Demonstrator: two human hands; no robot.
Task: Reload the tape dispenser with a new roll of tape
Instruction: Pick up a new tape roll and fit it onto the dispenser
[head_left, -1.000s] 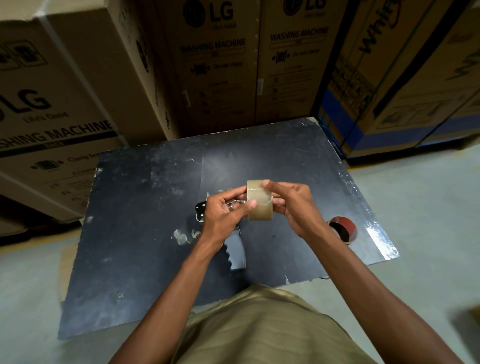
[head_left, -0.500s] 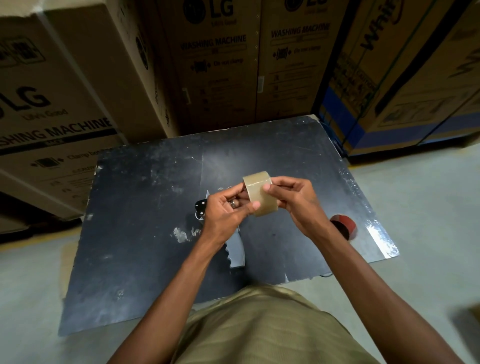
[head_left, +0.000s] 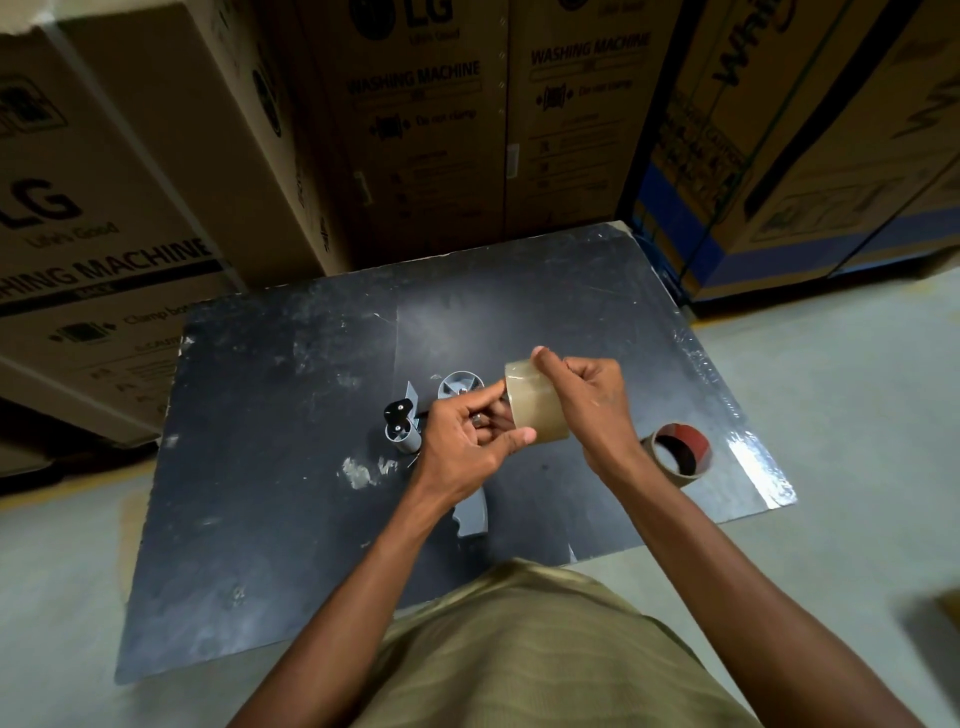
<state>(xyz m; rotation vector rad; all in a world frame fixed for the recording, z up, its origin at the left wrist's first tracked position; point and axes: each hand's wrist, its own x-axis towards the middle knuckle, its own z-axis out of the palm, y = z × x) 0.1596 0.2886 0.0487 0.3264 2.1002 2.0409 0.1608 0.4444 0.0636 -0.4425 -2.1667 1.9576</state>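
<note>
Both hands hold a roll of brown tape (head_left: 537, 402) above the black board (head_left: 291, 467). My right hand (head_left: 592, 405) grips the roll from the right, its forefinger over the roll's top edge. My left hand (head_left: 467, 441) holds the roll's left side, thumb pressed on its lower face and fingers at its open end. Beneath the hands the grey tape dispenser (head_left: 452, 395) lies flat on the board: its round hub shows above my left hand, its roller end to the left and its handle (head_left: 472, 512) below my wrist.
An empty cardboard tape core (head_left: 678, 452) with a red inside stands near the board's right edge. Big washing-machine cartons (head_left: 426, 130) wall in the far and left sides. Grey floor (head_left: 857, 415) lies to the right.
The roll has tilted, its near end swinging right and its far end toward the dispenser hub. My right forefinger has slid up to the roll's top edge. The hub is now uncovered.
</note>
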